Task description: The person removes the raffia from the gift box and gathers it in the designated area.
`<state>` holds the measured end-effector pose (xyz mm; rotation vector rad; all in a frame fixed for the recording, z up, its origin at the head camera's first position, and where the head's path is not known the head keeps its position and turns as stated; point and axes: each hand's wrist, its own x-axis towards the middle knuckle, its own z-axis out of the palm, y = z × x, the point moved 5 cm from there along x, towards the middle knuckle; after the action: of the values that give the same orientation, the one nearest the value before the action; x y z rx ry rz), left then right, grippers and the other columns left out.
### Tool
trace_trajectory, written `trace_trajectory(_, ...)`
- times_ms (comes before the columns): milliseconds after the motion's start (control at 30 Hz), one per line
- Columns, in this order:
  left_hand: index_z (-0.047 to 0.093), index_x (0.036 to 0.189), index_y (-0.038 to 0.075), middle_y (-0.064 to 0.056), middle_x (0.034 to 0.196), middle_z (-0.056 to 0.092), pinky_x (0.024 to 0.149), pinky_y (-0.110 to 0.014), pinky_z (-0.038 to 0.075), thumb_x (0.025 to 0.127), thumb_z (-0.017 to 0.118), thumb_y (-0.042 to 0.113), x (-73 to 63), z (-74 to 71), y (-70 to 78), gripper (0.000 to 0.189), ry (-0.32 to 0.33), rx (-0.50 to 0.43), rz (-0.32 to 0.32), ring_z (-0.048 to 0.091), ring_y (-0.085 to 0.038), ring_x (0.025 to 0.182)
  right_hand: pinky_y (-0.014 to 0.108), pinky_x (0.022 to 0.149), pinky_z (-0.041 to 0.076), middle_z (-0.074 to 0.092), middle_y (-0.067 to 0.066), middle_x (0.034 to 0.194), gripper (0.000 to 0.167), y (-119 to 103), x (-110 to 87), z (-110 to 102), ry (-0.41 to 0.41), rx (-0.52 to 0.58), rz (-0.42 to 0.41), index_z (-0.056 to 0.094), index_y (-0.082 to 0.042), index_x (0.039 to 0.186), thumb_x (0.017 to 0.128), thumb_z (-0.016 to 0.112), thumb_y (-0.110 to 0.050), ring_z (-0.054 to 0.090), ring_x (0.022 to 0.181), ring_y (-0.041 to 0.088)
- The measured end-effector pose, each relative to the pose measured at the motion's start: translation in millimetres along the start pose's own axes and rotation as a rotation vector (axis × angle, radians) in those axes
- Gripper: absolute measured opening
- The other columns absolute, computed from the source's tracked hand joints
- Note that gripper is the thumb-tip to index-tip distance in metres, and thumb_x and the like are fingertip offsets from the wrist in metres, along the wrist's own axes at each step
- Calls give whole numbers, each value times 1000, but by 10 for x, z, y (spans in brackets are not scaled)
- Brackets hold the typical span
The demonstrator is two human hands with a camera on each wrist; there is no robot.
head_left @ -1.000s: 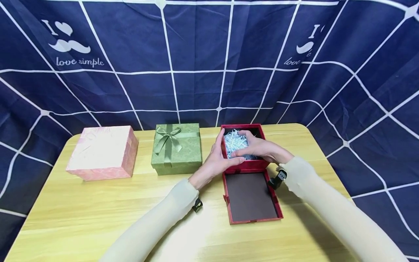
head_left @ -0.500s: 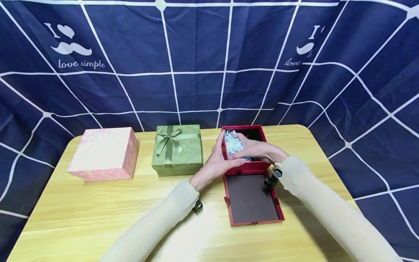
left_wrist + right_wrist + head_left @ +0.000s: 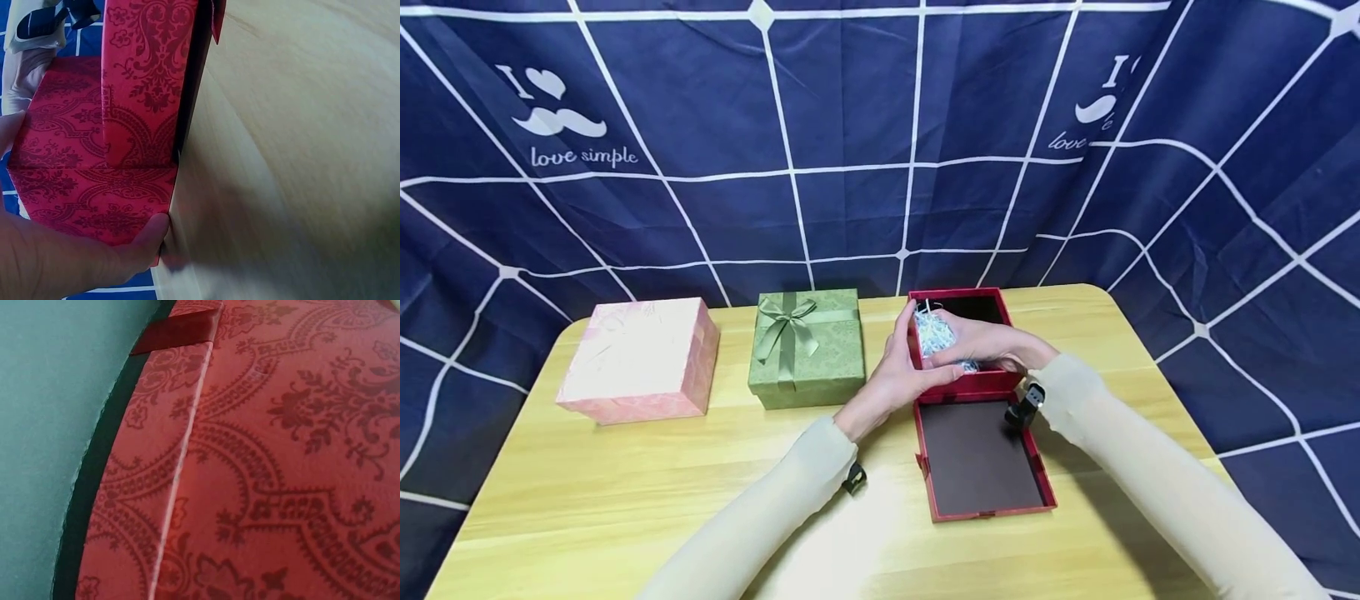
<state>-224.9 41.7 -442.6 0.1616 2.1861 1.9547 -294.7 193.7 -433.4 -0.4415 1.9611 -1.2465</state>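
A red gift box (image 3: 981,382) with a dark inside stands at the back right, its hinged lid (image 3: 981,458) folded down toward the front. My left hand (image 3: 895,379) grips its left front corner, fingers along the left wall and thumb on the front wall. In the left wrist view the thumb presses the patterned red wall. Pale blue shredded paper (image 3: 934,333) is bunched at the left inside the box. My right hand (image 3: 988,343) reaches in and grips this bunch, thumb at the front; its fingertips are hidden. The right wrist view shows only the patterned red lid (image 3: 262,456).
A green gift box (image 3: 823,358) with a ribbon bow stands left of the red box. Farther left is a pink box (image 3: 640,358), lid on. The wooden table (image 3: 625,500) meets a blue curtain (image 3: 850,208) at its back and right side.
My right hand has shifted slightly left, and the shredded paper is bunched closer to the left wall. More dark inside shows at the right. My left hand keeps its grip on the box.
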Motion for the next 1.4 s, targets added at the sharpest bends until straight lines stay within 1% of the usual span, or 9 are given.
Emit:
trace_trajectory(133,11,175,41,-12,175,22,126,-52,29,85,95,33,-10,-4,-6,123,3,-8,3,28,-30,156,32,96,55,49,22,138,93,4,4,8,20,23,-2,19,-4,167,97,79,-10,49,124,34)
trace_trajectory(267,12,175,41,-12,174,23,125,-52,30,83,96,32,1,-15,-14,124,12,3,6,30,-29,155,30,93,56,49,22,137,95,-6,12,0,45,50,-33,16,-4,169,97,78,-6,51,122,32)
trace_trajectory(433,12,175,40,-12,175,22,125,-53,29,83,97,32,20,-24,-24,126,11,18,13,27,-29,156,29,89,58,53,21,133,83,-40,-19,-36,88,86,-85,27,0,162,96,77,-2,57,116,29)
trace_trajectory(567,11,175,42,-10,175,22,125,-53,30,83,97,35,33,-28,-31,126,14,31,-3,27,-26,157,31,89,60,54,20,132,77,-64,-34,-58,101,117,-105,30,1,159,96,76,1,61,113,28)
trace_trajectory(767,10,175,41,-11,175,23,124,-54,31,82,97,38,41,-9,-32,127,17,50,-15,28,-27,157,32,89,61,56,20,133,76,-60,-63,-81,132,150,-93,31,1,158,97,76,2,64,111,26)
trace_trajectory(933,11,175,41,-12,174,25,123,-54,33,82,97,38,36,-16,-19,127,17,57,-14,30,-28,155,35,86,63,59,19,131,74,-82,-91,-102,146,235,-99,31,2,158,97,73,4,70,106,24)
trace_trajectory(1067,12,175,41,-13,171,28,122,-52,34,82,97,37,37,-23,1,126,20,56,-9,34,-29,153,37,87,64,61,17,132,74,-109,-122,-145,155,278,-97,30,2,160,98,70,8,72,105,24)
trace_trajectory(1233,13,175,38,-15,170,29,123,-53,33,81,98,36,51,-32,35,127,25,65,17,33,-30,154,39,89,63,60,17,136,78,-169,-191,-226,183,309,-67,28,-5,164,100,70,7,73,106,25)
trace_trajectory(1400,11,175,41,-15,173,27,124,-53,32,81,98,35,40,-38,19,128,20,71,3,31,-29,156,41,88,64,57,17,134,72,-220,-256,-286,184,322,-70,29,-7,162,102,66,6,72,105,25)
